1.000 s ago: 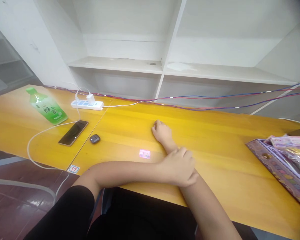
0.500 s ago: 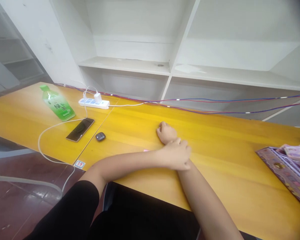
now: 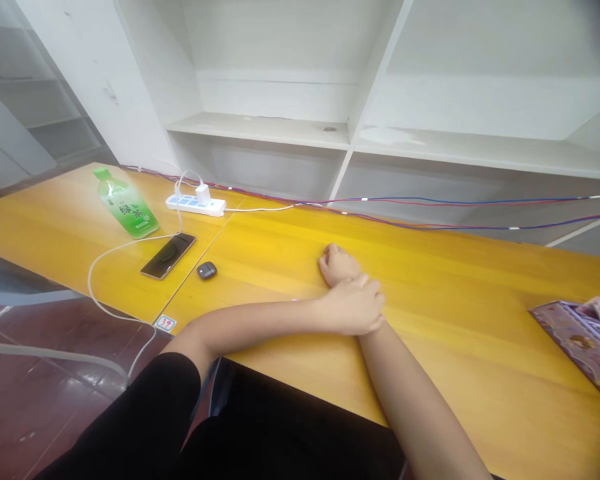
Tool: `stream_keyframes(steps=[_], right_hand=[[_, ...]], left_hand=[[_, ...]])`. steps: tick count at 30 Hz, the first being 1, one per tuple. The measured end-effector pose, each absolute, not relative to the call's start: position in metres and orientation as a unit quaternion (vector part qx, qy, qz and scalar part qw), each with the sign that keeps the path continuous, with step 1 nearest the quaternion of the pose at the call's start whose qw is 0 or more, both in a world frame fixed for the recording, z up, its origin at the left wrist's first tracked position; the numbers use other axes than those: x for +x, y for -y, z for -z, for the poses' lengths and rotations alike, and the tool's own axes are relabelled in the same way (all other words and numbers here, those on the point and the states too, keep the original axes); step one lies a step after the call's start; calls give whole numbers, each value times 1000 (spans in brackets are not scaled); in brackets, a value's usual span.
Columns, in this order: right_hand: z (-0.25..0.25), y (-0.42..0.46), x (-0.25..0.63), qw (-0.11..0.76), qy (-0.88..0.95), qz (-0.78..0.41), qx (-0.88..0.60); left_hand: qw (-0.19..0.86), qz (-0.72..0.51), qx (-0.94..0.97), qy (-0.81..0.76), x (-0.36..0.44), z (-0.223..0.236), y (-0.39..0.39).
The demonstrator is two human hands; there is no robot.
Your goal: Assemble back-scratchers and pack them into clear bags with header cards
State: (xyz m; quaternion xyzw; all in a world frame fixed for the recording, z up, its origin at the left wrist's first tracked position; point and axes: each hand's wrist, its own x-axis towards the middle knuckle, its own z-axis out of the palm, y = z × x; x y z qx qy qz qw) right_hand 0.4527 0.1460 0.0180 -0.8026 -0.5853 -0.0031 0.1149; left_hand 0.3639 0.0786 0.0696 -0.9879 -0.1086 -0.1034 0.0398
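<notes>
My left hand lies across my right arm, its fingers wrapped round the right wrist. Just beyond it, my right hand rests on the yellow wooden table, loosely curled into a fist. Nothing shows in those curled fingers, though their undersides are hidden. A tiny pink edge of something peeks out by my left forearm; the rest of it is covered. To the left of my hands sits a small dark earbud case.
Left on the table are a phone, a green tea bottle and a white power strip with a charger and trailing cable. A patterned purple box stands at right. White shelves and blue-red wires line the back.
The view has shifted slightly, so the table items appear a little further right. My left hand keeps its hold on the right wrist; both hands stay in place on the table.
</notes>
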Motion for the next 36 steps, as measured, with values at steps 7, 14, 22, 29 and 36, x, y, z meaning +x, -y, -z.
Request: stream_keyframes(steps=[7, 14, 22, 29, 36], right_hand=[[-24, -138, 455, 134, 620, 1, -773], [-24, -140, 454, 134, 617, 4, -776], [-18, -149, 452, 117, 583, 4, -804], [-19, -143, 454, 139, 603, 8, -785], [-19, -141, 454, 150, 609, 10, -779]], left_hand=[[25, 160, -986, 29, 364, -62, -41], [27, 173, -984, 27, 363, -61, -49], [13, 149, -981, 122, 362, -67, -78], [-36, 135, -988, 61, 363, -69, -72], [-43, 133, -989, 46, 361, -69, -65]])
